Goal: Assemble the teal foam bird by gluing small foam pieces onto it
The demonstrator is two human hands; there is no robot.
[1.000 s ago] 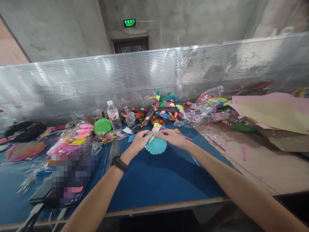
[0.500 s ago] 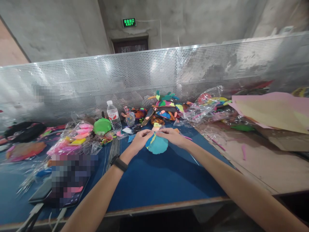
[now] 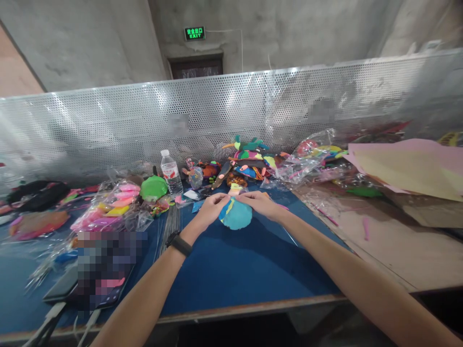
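Note:
A flat, roundish piece of light-blue modelling clay hangs upright above the blue tabletop, with a yellow strip and a darker blue patch on its left side. My left hand pinches its upper left edge, thumb and fingers together. On the upper right edge, my right hand is closed in a similar pinch. The two hands nearly meet at the top, and the fingertips partly hide that edge. A dark wristband is on my left wrist.
Behind the hands lie colourful clay figures and a water bottle. Bagged clay, thin wires and phones with cables are at left. Pink and yellow sheets lie at right. A perforated metal panel borders the back.
The clay disc has tilted very slightly between my fingers. Both hands keep their pinch in almost the same place; the whole view has shifted a little.

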